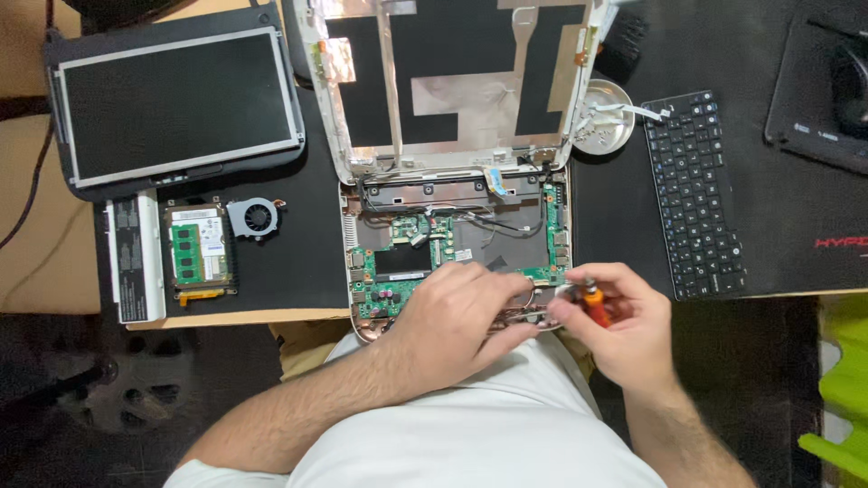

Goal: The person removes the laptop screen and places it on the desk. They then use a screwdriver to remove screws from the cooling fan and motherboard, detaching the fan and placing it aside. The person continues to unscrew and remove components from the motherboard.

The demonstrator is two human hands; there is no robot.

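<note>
The person leans over a stripped-down small laptop [452,226] at the desk's [289,271] near edge, and both hands meet over the bottom right corner of its green circuit board [398,271]. The right hand [624,330] is clenched around an orange-handled screwdriver [594,305], gripped low on the handle so the tip angles leftward toward the other hand's fingertips, probably for fine control. The left hand [457,321] lies flat on the board, its fingers [515,325] curled down at the spot just beside the tip; whether they pinch something small I cannot tell, since the hand covers it. It looks like a bracing hold that keeps the chassis from sliding. Beyond the fingers, the lid shell [452,81] stands folded back, its foil lining bared. Far left of the left hand, removed parts sit in a tidy row: a screen panel [176,104], a fan [256,218], a drive with a memory stick [199,253]. Right of the screwdriver hand lies a detached keyboard [694,194], with a small metal dish [606,117] above it.
</note>
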